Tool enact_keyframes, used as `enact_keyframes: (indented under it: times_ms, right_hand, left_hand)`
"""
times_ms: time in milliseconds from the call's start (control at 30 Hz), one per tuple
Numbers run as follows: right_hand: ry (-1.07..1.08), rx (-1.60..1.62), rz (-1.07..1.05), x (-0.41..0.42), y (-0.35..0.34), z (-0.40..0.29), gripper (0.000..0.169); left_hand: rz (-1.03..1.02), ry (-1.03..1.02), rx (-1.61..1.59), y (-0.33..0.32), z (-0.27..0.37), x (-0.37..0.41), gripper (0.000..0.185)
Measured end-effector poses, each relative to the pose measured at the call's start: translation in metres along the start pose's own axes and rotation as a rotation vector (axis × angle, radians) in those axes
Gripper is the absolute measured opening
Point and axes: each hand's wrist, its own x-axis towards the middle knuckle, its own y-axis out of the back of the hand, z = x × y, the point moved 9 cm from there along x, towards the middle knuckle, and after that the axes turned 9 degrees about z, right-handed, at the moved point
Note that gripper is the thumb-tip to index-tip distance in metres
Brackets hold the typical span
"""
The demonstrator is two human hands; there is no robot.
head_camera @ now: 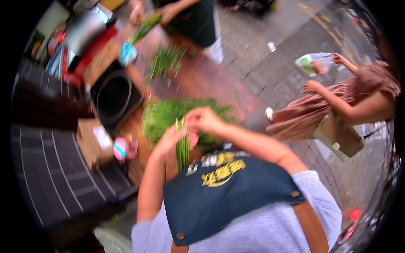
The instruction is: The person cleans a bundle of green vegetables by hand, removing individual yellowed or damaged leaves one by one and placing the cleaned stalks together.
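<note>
My left hand (171, 137) holds a small bunch of long green stalks (183, 151), pale at the upper ends, upright in front of my apron. At the pale ends is my right hand (202, 118), its fingers bent; blur hides whether they grip the stalks. Just beyond both hands a large heap of leafy greens (161, 110) lies on the wooden table (215, 85). Something pink, perhaps a tie or band (193, 139), shows beside the stalks, partly behind my right hand. A smaller loose pile of greens (166, 60) lies farther up the table.
Across the table a co-worker's hands (167, 12) hold greens above a blue roll (128, 53). At the left are a black induction cooker (114, 91), a cardboard box (93, 142) and a pink roll (121, 148). A passer-by (341, 98) with a plastic bag (314, 64) is at the right.
</note>
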Motion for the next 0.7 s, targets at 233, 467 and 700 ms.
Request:
enact_keyframes:
  times_ms: [233, 467, 700]
  right_hand:
    - [-0.184, 0.203, 0.018, 0.002, 0.007, -0.011, 0.02]
    - [-0.202, 0.062, -0.017, 0.011, 0.0, 0.004, 0.015]
    - [-0.191, -0.033, -0.067, 0.018, -0.003, 0.006, 0.013]
  left_hand:
    - [0.101, 0.15, 0.019, 0.018, 0.012, 0.006, 0.034]
    - [0.073, 0.122, 0.047, 0.02, 0.011, 0.016, 0.029]
    - [0.091, 0.152, 0.23, 0.033, 0.011, 0.02, 0.025]
